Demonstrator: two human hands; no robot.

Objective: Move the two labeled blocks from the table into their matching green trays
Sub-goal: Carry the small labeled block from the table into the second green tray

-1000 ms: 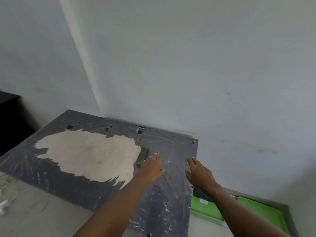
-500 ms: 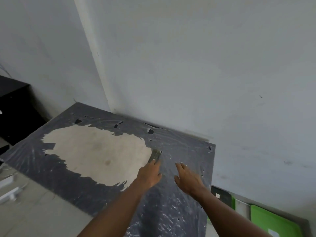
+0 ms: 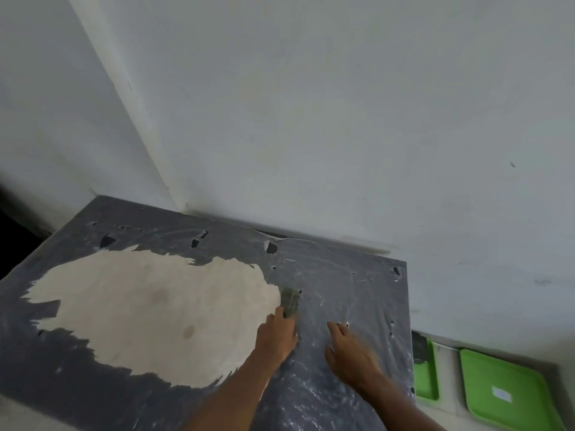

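A small grey-green block lies on the plastic-covered table, at the right edge of the torn pale patch. My left hand rests just below it, with the fingertips touching its near end. My right hand hovers over the plastic to the right, fingers spread and holding nothing. Two green trays sit low beyond the table's right edge: one is partly hidden by the table, and the other carries a white label. A second block is not visible.
White walls meet in a corner behind the table. The grey plastic sheet has several small tears and a large worn patch that shows pale board. Dark furniture stands at the far left.
The camera has swung left, so the trays have shifted further right in view. My left hand has closed onto the block's near end. My right hand has drawn back toward me.
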